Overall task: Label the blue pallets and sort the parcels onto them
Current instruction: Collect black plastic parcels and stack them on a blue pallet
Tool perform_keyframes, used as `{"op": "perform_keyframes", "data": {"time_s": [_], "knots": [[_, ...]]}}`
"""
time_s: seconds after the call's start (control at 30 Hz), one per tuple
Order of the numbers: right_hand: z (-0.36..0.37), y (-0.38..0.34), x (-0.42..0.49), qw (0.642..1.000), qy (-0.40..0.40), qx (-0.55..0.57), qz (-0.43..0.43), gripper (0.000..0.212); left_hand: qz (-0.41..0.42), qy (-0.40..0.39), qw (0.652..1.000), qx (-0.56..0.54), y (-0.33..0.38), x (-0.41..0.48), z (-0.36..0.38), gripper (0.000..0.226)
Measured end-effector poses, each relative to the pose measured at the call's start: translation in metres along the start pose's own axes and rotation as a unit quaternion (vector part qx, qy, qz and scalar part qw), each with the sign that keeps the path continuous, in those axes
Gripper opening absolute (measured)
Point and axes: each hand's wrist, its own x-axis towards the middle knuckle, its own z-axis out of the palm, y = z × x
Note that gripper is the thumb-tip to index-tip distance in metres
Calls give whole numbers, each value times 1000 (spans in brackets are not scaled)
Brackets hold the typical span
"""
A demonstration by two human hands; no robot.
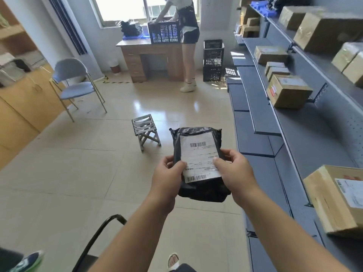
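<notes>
At the near edge, a black chair frame stands on the tiled floor, left of the two bare forearms that reach forward. Both hands hold one parcel, a black plastic mailer bag, in the air above the floor, its white shipping label facing up. The left hand grips the parcel's left edge: its thumb lies flat on the label and its fingers curl round behind the bag. The right hand grips the right edge the same way, thumb pressed on the label and fingers curled round the side. Both sets of fingers are clamped on the parcel.

Just right of the hands runs grey shelving that carries cardboard boxes; one taped box sits near, and another box sits farther along. Beyond the parcel a small folding stool stands on the floor. Farther left is a blue-seated chair. At the far wall, under the window, a wooden counter bears a black crate, and a second person stands with both hands on it. Two stacked black crates stand on the floor to the right of the counter.
</notes>
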Motion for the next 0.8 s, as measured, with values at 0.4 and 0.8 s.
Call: {"op": "perform_keyframes", "data": {"time_s": [0.4,0.8], "knots": [[101,-75,215,1000,11,-7,-17,18,6,-38,999,-9,101,237,16,14],[124,-110,414,998,69,14,-7,17,-6,-87,996,8,169,435,100,15]]}}
